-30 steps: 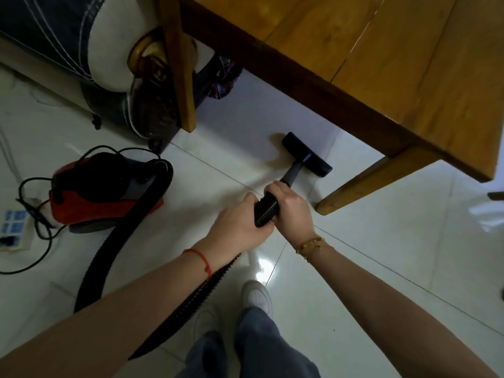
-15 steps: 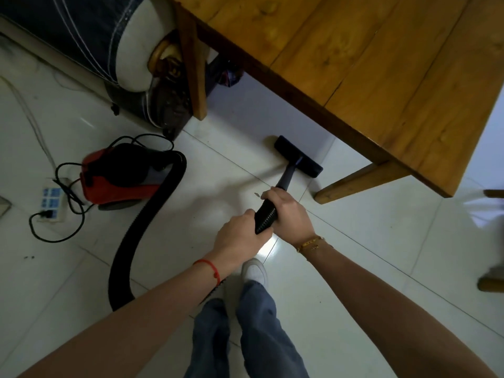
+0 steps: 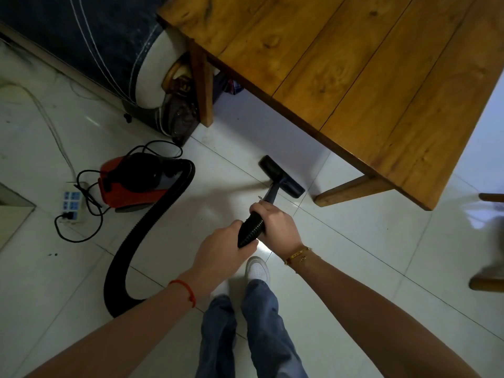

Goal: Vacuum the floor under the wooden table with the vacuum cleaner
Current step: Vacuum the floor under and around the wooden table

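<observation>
Two hands, left hand (image 3: 221, 248) and right hand (image 3: 275, 223), grip the ribbed black hose (image 3: 249, 230) together, steering the flat black nozzle (image 3: 282, 177) ahead toward the wooden table (image 3: 354, 77).

Glossy tile floor (image 3: 354, 268), wooden table (image 3: 354, 64)

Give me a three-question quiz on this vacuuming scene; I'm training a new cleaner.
1. True or false: both hands, left hand and right hand, grip the black ribbed hose.
2. The flat black nozzle lies: A) on the wooden table, B) on the white tiled floor, C) on the red-and-black vacuum body.
3. What is plugged into the white power strip?

Key: 1 true; 2 B; 3 a black cord.
</observation>
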Tool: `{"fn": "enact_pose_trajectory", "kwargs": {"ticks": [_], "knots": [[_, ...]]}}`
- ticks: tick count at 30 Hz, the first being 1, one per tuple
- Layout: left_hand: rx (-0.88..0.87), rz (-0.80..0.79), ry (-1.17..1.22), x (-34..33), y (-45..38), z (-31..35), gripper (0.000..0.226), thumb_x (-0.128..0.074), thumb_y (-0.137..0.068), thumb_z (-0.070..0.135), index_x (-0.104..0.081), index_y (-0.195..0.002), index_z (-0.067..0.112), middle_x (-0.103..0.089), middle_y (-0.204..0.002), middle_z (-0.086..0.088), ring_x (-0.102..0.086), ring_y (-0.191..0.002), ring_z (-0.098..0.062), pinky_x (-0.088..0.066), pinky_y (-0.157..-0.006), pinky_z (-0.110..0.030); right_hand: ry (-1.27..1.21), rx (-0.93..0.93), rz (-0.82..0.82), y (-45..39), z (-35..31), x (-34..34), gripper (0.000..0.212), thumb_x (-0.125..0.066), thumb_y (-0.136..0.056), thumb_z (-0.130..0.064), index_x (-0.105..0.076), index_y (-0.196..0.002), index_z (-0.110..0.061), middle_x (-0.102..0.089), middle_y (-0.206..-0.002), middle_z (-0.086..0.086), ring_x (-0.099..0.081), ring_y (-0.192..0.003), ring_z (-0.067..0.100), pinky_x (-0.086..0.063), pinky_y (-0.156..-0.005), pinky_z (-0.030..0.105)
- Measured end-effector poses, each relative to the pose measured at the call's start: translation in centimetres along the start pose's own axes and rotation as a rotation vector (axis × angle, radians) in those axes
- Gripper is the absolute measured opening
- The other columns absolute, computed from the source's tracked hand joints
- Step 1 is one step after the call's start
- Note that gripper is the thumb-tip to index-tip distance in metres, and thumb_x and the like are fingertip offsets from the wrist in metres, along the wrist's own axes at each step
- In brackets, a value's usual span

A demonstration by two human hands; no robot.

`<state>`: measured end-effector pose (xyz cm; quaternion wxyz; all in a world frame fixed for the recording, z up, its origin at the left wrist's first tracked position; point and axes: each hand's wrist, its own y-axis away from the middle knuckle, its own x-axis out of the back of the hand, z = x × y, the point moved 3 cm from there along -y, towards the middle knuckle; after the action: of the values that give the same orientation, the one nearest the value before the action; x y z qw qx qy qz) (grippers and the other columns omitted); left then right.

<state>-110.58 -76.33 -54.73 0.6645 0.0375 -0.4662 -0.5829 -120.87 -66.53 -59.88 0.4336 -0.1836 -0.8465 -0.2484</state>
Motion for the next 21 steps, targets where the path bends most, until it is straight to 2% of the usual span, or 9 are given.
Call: {"fn": "enact_pose_trajectory", "kwargs": {"ticks": [3,8,12,16,21], "knots": [[0.038,-0.039,0.025,0.0,0.8,-0.9,0.028,-0.056,-0.088,0.042,-0.053,-0.093,0.015,-0.061,-0.073,-0.003,-0.061,-0.067,-0.024,-0.048,-0.061,-0.034,-0.004,-0.009,-0.074,0.5,-1.2,-0.2,0.024,-0.064,-0.080,-0.014,-0.056,-0.102,-0.014,-0.058,-0.095,0.002,-0.057,-0.084,0.020,-0.054,-0.065,0.034],[0.076,-0.083,0.010,-0.4,2.7,-1.8,0.029,-0.057,-0.088,0.043,-0.053,-0.096,0.015,-0.064,-0.077,-0.002,-0.062,-0.069,-0.021,-0.048,-0.060,-0.031,-0.005,-0.009,-0.188,2.0,-3.2,-0.4,0.052,-0.066,-0.075,-0.010,-0.051,-0.125,-0.014,-0.058,-0.114,0.005,-0.056,-0.103,0.022,-0.050,-0.073,0.031],[0.090,-0.115,-0.014,-0.9,4.2,-2.3,0.030,-0.057,-0.086,0.044,-0.053,-0.093,0.015,-0.063,-0.076,-0.003,-0.062,-0.069,-0.022,-0.048,-0.060,-0.033,-0.020,0.011,-0.168,4.0,-4.5,-0.7,0.045,-0.066,-0.074,-0.008,-0.056,-0.118,-0.013,-0.060,-0.114,0.004,-0.057,-0.106,0.023,-0.052,-0.074,0.033],[0.086,-0.142,-0.056,-1.3,5.7,-2.4,0.030,-0.057,-0.087,0.045,-0.051,-0.090,0.015,-0.058,-0.071,0.003,-0.057,-0.062,-0.016,-0.040,-0.052,-0.025,-0.028,-0.023,-0.164,5.6,-5.5,-1.1,0.035,-0.064,-0.073,-0.001,-0.058,-0.107,-0.009,-0.059,-0.109,0.006,-0.057,-0.099,0.025,-0.049,-0.068,0.031],[0.056,-0.161,-0.117,-1.7,6.0,-1.9,0.031,-0.055,-0.088,0.046,-0.047,-0.089,0.016,-0.057,-0.073,0.002,-0.055,-0.063,-0.016,-0.036,-0.048,-0.022,-0.030,-0.086,-0.197,6.5,-5.2,-1.5,0.039,-0.064,-0.079,-0.006,-0.054,-0.116,-0.012,-0.053,-0.121,0.006,-0.057,-0.102,0.026,-0.054,-0.077,0.035]]}}
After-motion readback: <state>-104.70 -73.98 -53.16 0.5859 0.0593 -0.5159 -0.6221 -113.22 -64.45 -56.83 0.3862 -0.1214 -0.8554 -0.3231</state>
